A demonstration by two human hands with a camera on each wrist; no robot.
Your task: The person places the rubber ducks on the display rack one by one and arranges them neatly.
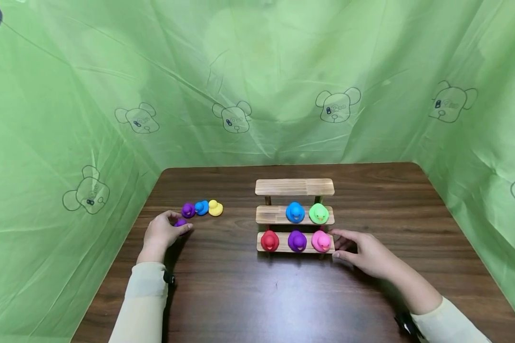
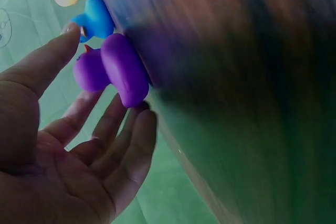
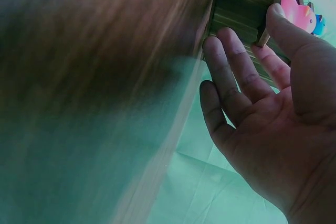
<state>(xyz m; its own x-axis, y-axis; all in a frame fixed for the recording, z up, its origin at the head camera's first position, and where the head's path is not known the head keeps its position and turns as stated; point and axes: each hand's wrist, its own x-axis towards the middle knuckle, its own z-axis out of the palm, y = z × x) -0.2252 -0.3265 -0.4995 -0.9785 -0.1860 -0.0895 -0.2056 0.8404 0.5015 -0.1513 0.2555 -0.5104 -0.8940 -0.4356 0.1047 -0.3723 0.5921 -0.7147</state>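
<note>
Left wrist: purple duck (image 2: 125,69), perhaps rubber

Green sheeting (image 1: 283,57) round a table (image 1: 240,295) suggests a booth.

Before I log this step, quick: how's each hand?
Left hand: open around a small purple toy duck; no firm grip visible.
Right hand: open, fingers at the right end of the tiered wooden shelf.

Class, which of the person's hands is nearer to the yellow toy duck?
Left. The left hand is left of the yellow toy duck, closer to the camera; the right hand is farther off to its right, beside the three-tier wooden rack.
</note>
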